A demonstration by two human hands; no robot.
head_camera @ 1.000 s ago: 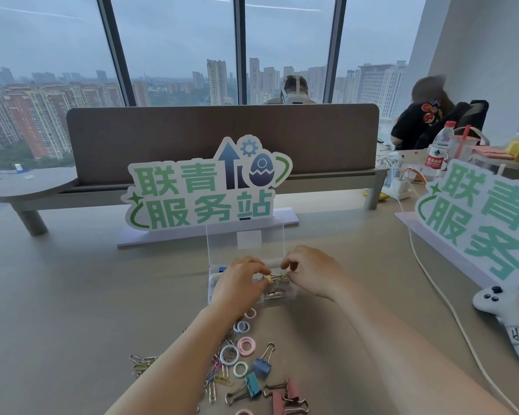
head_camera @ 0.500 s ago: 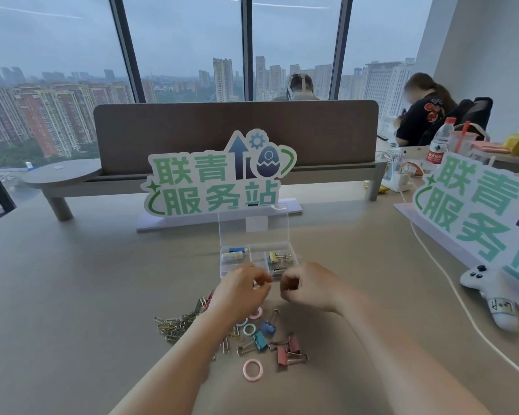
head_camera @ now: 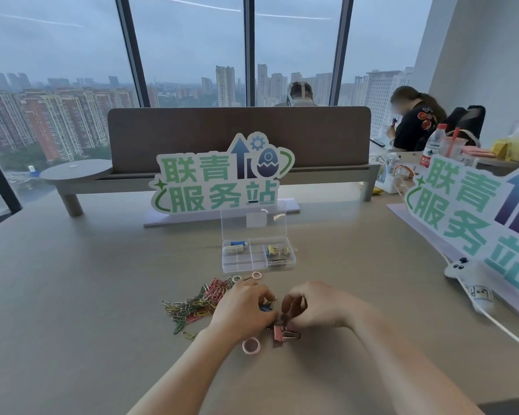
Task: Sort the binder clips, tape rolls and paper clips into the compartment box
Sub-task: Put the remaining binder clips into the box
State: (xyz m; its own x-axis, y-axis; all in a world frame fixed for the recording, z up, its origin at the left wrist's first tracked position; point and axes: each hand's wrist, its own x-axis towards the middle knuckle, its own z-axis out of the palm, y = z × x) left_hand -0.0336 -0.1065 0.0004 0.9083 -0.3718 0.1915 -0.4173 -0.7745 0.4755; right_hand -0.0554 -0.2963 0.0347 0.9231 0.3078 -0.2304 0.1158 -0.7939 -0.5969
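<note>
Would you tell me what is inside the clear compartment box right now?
The compartment box holds a yellow binder clip at right, and a blue item and a white item at left. Glare blurs the near compartments.

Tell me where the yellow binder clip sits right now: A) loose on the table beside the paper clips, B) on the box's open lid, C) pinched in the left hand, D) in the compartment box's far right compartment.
D: the yellow binder clip lies inside the compartment box, in its far right compartment, well beyond both hands.
</note>
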